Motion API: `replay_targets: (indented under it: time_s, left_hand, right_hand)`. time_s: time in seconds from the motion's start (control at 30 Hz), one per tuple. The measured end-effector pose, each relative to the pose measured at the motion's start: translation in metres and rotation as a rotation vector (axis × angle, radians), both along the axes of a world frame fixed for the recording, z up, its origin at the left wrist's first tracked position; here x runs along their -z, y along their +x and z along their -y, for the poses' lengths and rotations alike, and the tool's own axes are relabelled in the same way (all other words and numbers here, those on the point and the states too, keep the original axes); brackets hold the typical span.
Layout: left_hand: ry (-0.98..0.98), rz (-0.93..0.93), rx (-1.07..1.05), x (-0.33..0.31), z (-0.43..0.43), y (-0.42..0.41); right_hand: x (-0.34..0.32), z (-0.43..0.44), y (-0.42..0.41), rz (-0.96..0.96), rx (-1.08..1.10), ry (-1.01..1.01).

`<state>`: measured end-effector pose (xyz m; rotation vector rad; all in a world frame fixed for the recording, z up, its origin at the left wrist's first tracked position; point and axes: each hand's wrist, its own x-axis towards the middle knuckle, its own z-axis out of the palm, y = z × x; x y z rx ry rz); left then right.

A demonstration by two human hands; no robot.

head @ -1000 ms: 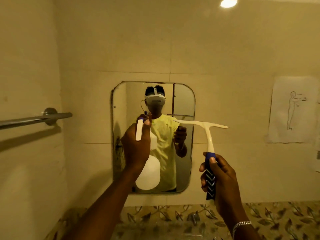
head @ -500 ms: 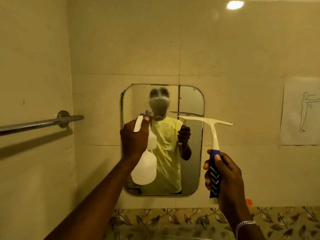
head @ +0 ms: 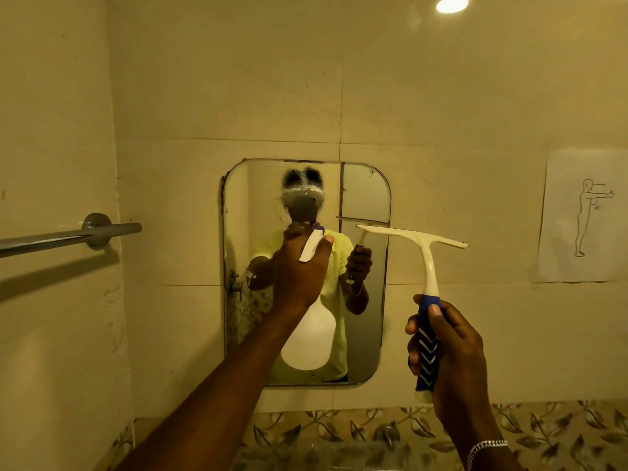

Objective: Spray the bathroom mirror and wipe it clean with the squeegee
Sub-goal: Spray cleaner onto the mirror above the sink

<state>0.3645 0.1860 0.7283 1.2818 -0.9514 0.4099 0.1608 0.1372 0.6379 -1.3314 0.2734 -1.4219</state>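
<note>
A small rounded mirror (head: 365, 300) hangs on the beige tiled wall straight ahead. A wet, blurry patch of spray droplets covers its upper middle. My left hand (head: 299, 277) grips the neck of a white spray bottle (head: 307, 341), fingers around the trigger, nozzle close to the glass and aimed at it. My right hand (head: 448, 351) holds a squeegee (head: 426, 266) upright by its blue-and-white handle, just right of the mirror. Its cream blade head points left and sits a little off the glass.
A chrome towel bar (head: 74, 234) sticks out from the left wall at mirror height. A paper sheet with a line drawing of a figure (head: 582, 215) is stuck to the wall at right. A band of leaf-patterned tiles (head: 339, 433) runs below the mirror.
A misty patch of spray has appeared on the mirror's upper middle. The left hand with the bottle moved rightward and closer to the glass. The squeegee stayed raised.
</note>
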Motion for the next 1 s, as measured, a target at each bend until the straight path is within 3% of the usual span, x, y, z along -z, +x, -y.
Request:
replay_targets:
  time_s: [0.23,0.4,1.0]
  left_hand:
    - [0.006,-0.053,0.072,0.013,0.035,-0.025]
    - [0.061,0.030,0.119,0.024,0.036,-0.025]
    - [0.046,-0.161,-0.130,0.081,-0.050,0.067]
  right_hand:
    - [0.004,0.011,-0.015,0.008,0.040,0.025]
    - [0.008,0.015,-0.019,0.021,0.036,0.034]
    - [0.026,-0.015,0.017,-0.014,-0.079,0.062]
